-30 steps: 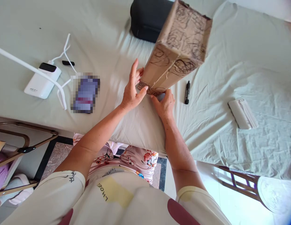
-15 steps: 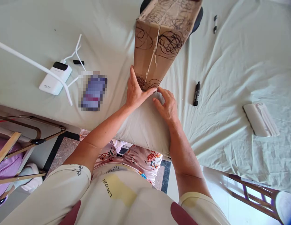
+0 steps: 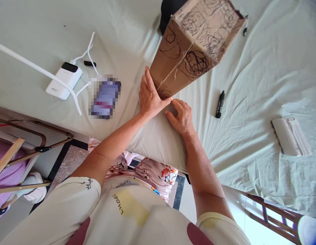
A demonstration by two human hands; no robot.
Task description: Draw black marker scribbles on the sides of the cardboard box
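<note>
A tall brown cardboard box [image 3: 191, 51], covered with black scribbles and tied with thin string, stands tilted on the pale green bedsheet [image 3: 249, 85]. My left hand [image 3: 150, 97] lies flat against the box's lower left side, fingers stretched upward and thumb at its bottom edge. My right hand [image 3: 181, 117] rests on the sheet just below the box's bottom corner, fingers curled, fingertips at the box's base. Nothing else is in either hand.
A black marker [image 3: 219, 104] lies right of the box. A white power bank [image 3: 63, 80] with white cables and a blurred phone [image 3: 105, 97] lie to the left. A white case [image 3: 290, 136] sits at right. A dark bag [image 3: 170, 12] is behind the box. Wooden chairs stand below the bed edge.
The box's top has tipped to the right from nearly upright. My left hand has slid further up its side; my right hand stays at its base.
</note>
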